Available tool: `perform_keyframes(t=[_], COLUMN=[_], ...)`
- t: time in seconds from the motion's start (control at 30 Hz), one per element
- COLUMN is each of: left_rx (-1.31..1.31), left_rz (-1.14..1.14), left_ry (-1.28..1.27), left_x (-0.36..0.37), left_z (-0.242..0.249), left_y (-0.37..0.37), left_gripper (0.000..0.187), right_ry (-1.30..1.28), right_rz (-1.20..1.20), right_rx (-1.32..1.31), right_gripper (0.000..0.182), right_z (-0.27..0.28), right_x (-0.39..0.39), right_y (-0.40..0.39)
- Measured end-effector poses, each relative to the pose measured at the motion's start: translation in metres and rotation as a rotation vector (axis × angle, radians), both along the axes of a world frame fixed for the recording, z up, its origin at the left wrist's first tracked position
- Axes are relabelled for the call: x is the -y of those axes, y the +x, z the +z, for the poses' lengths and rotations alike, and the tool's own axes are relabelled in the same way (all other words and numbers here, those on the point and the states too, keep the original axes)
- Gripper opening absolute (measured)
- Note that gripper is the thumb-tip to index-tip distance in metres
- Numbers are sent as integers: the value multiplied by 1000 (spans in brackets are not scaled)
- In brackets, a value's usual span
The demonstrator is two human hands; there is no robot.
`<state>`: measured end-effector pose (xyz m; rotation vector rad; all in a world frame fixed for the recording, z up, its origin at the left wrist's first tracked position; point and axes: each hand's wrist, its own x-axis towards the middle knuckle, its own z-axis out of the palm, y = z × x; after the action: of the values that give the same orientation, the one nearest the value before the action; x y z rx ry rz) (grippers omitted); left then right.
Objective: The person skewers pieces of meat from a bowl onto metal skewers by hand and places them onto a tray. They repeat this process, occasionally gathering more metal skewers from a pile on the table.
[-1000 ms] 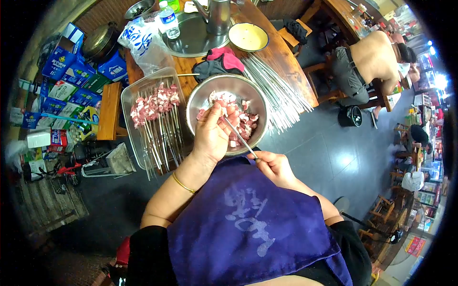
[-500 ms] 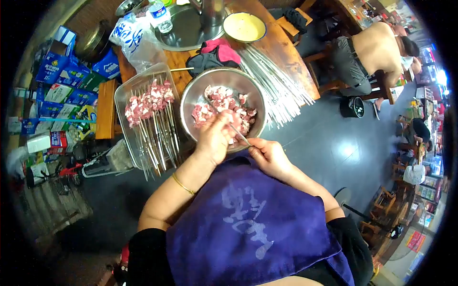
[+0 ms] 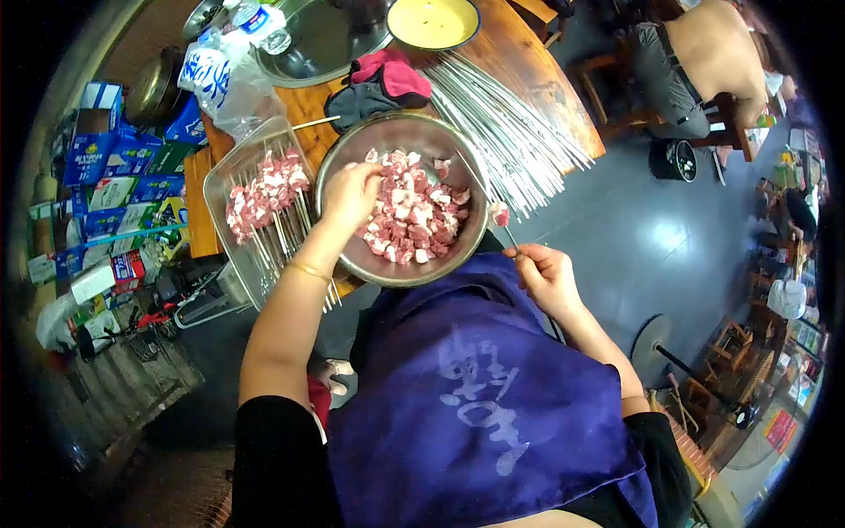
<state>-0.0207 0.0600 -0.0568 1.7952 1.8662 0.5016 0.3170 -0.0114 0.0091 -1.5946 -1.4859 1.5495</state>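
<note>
My left hand [image 3: 352, 195] reaches into a steel bowl [image 3: 414, 132], fingertips pinched at the upper left edge of a heap of raw meat chunks [image 3: 418, 216]. A small piece of meat seems to be between those fingertips, though the fingers partly hide it. Right of the bowl, my right hand [image 3: 547, 277] grips a metal skewer [image 3: 511, 236] near its lower part. One chunk of meat [image 3: 500, 213] is on that skewer, by the bowl's rim. Left of the bowl, a clear plastic tray [image 3: 213, 198] holds several loaded meat skewers [image 3: 271, 189].
Bare metal skewers [image 3: 510, 132] lie fanned on the wooden table [image 3: 537, 53]. Behind the bowl are pink and black gloves [image 3: 387, 84], a yellow basin [image 3: 433, 22], a plastic bag [image 3: 233, 92] and a water bottle [image 3: 260, 22]. Another person [image 3: 713, 53] sits at the right.
My left hand has moved from the skewer up and left to the meat heap. My right hand has shifted right with the skewer, out past the bowl's rim. The view has shifted slightly.
</note>
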Motion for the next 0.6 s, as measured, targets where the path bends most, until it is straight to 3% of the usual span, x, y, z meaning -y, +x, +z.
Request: perform_keyframes(t=[0.17, 0.33, 0.43, 0.57, 0.6], left_rx=[-464, -519, -457, -157, 113], left_rz=[-46, -118, -164, -20, 80], left_ry=[-164, -223, -328, -443, -445], left_x=[-37, -44, -47, -41, -35], left_z=[-16, -18, -11, -2, -2], left_y=[17, 21, 16, 8, 7], left_gripper=[15, 18, 21, 26, 25], right_ry=[2, -24, -29, -88, -95], right_rz=[-35, -23, -17, 2, 21], right_rx=[-17, 23, -21, -99, -111], right_gripper=[19, 20, 21, 26, 27], right_z=[1, 2, 7, 24, 26], right_x=[6, 5, 1, -5, -5], right_y=[16, 28, 26, 16, 13])
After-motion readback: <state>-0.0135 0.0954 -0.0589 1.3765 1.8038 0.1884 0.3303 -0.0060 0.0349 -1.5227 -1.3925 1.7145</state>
